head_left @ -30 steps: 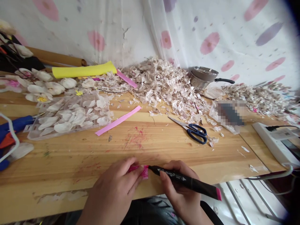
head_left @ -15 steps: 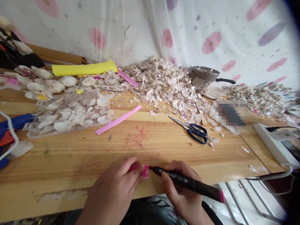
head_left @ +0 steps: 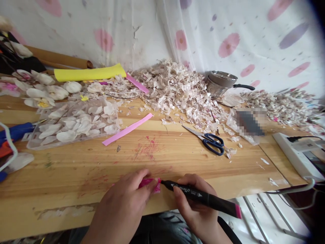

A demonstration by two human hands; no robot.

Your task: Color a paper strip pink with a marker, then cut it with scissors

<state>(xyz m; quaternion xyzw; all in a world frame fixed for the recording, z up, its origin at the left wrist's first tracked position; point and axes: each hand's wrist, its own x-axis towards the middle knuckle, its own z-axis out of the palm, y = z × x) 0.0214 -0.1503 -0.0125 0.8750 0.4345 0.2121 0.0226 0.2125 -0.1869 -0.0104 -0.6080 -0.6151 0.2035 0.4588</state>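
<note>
Near the front edge of the table, my left hand pinches a small strip coloured bright pink. Most of the strip is hidden under my fingers. My right hand grips a black marker with a pink end cap, held like a pen. Its pink tip touches the strip's right end. Farther back lies a plain light-pink strip. Scissors with dark blue handles rest beyond my right hand, their blades pointing left and back.
A clear plastic tray of white petals stands at the left, beside a blue glue gun. A heap of dry petals fills the back, with a yellow roll, metal pots and a white power strip around it.
My left fingers have shifted slightly, and more of the bright pink strip shows flat between them. The marker tip stays at the strip's right end.
</note>
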